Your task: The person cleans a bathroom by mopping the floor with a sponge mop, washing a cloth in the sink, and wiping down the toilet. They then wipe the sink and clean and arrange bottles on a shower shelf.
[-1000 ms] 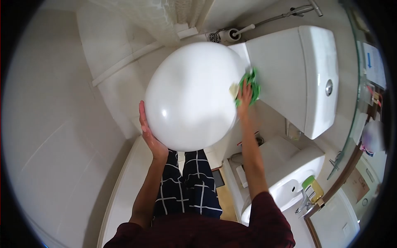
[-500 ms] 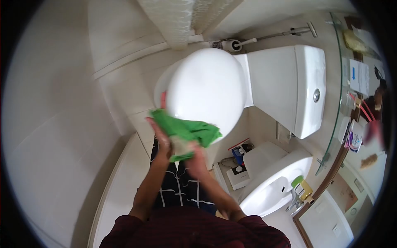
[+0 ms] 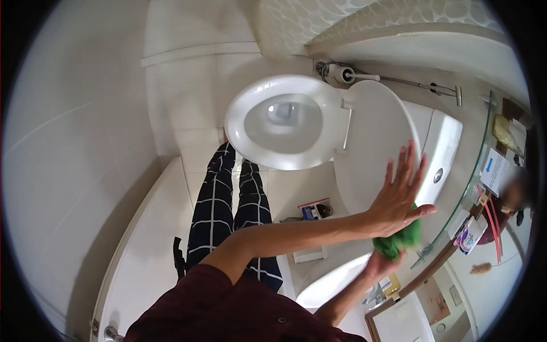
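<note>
The toilet lid (image 3: 370, 131) is raised and leans back toward the cistern. My left hand (image 3: 401, 188) is spread flat over the lid's near edge, its fingers apart. Just below it, my right hand (image 3: 384, 263) grips a bunched green cloth (image 3: 393, 244). The left hand overlaps the top of the cloth in this view. The toilet seat (image 3: 236, 122) is down, and its open centre shows the toilet bowl (image 3: 265, 134) with water at the bottom.
A white cistern (image 3: 447, 154) stands behind the lid. A toilet brush (image 3: 364, 76) is in the far corner. The washbasin (image 3: 325, 285) sits near my right arm. A glass shelf (image 3: 464, 199) and mirror run along the right wall. Small items (image 3: 316, 211) lie beneath the basin.
The lid has gone from lowered to raised, uncovering the seat and bowl. Both hands have moved right. My left hand has left the cloth, which is now bunched in my right hand.
</note>
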The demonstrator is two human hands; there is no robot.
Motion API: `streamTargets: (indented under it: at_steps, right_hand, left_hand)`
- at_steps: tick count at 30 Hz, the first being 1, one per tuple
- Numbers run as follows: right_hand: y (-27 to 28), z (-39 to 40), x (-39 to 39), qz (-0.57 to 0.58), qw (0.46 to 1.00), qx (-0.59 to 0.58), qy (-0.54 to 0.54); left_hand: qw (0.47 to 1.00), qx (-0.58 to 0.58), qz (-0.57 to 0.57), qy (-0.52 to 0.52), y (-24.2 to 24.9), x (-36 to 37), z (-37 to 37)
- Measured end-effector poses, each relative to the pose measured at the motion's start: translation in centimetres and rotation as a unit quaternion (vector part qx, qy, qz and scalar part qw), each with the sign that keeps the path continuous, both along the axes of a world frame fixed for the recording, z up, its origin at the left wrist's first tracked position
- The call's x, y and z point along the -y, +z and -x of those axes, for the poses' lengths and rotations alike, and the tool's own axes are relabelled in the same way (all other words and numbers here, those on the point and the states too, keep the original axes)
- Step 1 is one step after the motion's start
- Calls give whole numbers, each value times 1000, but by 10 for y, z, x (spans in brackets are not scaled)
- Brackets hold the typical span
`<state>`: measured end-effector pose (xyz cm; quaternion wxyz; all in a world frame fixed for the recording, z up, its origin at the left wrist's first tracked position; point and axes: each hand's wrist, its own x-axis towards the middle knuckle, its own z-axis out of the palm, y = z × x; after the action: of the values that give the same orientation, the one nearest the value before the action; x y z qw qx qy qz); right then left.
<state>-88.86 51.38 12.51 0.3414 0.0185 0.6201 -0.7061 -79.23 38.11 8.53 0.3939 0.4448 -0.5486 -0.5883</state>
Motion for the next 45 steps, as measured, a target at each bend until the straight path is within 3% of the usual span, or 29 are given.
streamTargets:
  at_steps: [1, 4, 6, 8, 9, 10, 11, 13, 14, 15, 17, 18, 19, 21, 23, 24, 26, 28, 30, 32, 34, 36, 37, 39, 41, 42, 43, 44, 45]
  right_hand:
    - [27, 2, -1, 46, 998, -33, -8]
    - [62, -43, 59, 118, 940, -317, 39]
    - [-11, 11, 75, 42, 803, -580, 128]
    - [-77, 8, 127, -49, 612, -772, 165]
    - [-88, 24, 145, -218, 290, -899, 245]
    - [-115, 42, 157, -287, 328, -845, 310]
    - [-143, 65, 165, -356, 231, -854, 302]
    - [-186, 62, 197, -364, 164, -868, 294]
    - [-211, 63, 222, -334, 160, -855, 364]
    - [-232, 46, 243, -386, 34, -830, 401]
    - [-311, 58, 251, -231, -49, -879, 413]
    - [-329, 59, 233, -231, -62, -846, 477]
    - [-367, 79, 193, -237, -120, -846, 463]
    - [-355, 88, 102, -303, -170, -793, 500]
    - [-287, 113, 18, -219, 141, -673, 692]
    - [-229, 98, 13, -309, 145, -633, 694]
    - [-144, 92, 27, -391, -72, -713, 577]
    - [-90, 79, 84, -380, 122, -761, 512]
    - [-111, 77, 131, -363, 97, -827, 419]
    - [-184, 81, 152, -383, -39, -817, 431]
    - [-279, 102, 131, -239, -66, -775, 581]
    - [-330, 70, 108, -333, 415, -654, 537]
    - [-323, 49, 118, -293, 478, -705, 435]
    - [-313, 21, 147, -240, 555, -687, 404]
    - [-354, 13, 183, -145, 556, -730, 369]
    - [-404, 11, 195, -175, 553, -731, 361]
    - [-420, -21, 202, -245, 546, -757, 263]
    - [-442, -38, 211, -291, 611, -711, 193]
    - [-443, -55, 219, -299, 615, -707, 181]
  left_hand:
    - [998, 29, 31, -39, 1, 8, 9]
    - [992, -91, 38, -85, -26, 42, 19]
    - [997, -69, 26, -15, -65, 46, -3]
    - [992, -103, -51, 51, -112, 27, -53]
    - [991, -45, -30, 121, -140, 6, -76]
    - [990, 1, -9, 142, -166, -16, -107]
    - [988, 26, -52, 144, -180, -42, -146]
    - [976, 119, -119, 140, -217, -103, -219]
    - [956, 71, -197, 203, -209, -123, -241]
    - [930, 165, -277, 177, -187, -132, -264]
    - [927, 222, -247, 173, -202, -185, -304]
    - [905, 250, -293, 180, -191, -194, -313]
    - [890, 252, -333, 186, -183, -204, -322]
    - [869, 259, -370, 202, -182, -236, -336]
    - [867, 258, -375, 204, -182, -250, -340]
    - [870, 235, -383, 205, -182, -257, -338]
    - [876, 195, -395, 197, -182, -267, -338]
    - [871, 201, -410, 180, -172, -257, -331]
    - [881, 164, -405, 183, -166, -244, -322]
    - [884, 161, -403, 174, -161, -224, -318]
    - [893, 137, -389, 179, -161, -221, -324]
    - [877, 214, -383, 193, -163, -230, -345]
    - [868, 229, -390, 205, -162, -234, -349]
    - [858, 246, -392, 221, -169, -247, -359]
    - [857, 256, -381, 235, -177, -258, -363]
    - [855, 254, -388, 230, -172, -254, -360]
    - [859, 250, -386, 225, -169, -251, -356]
    - [862, 245, -387, 218, -165, -244, -351]
    - [862, 255, -390, 202, -160, -233, -346]
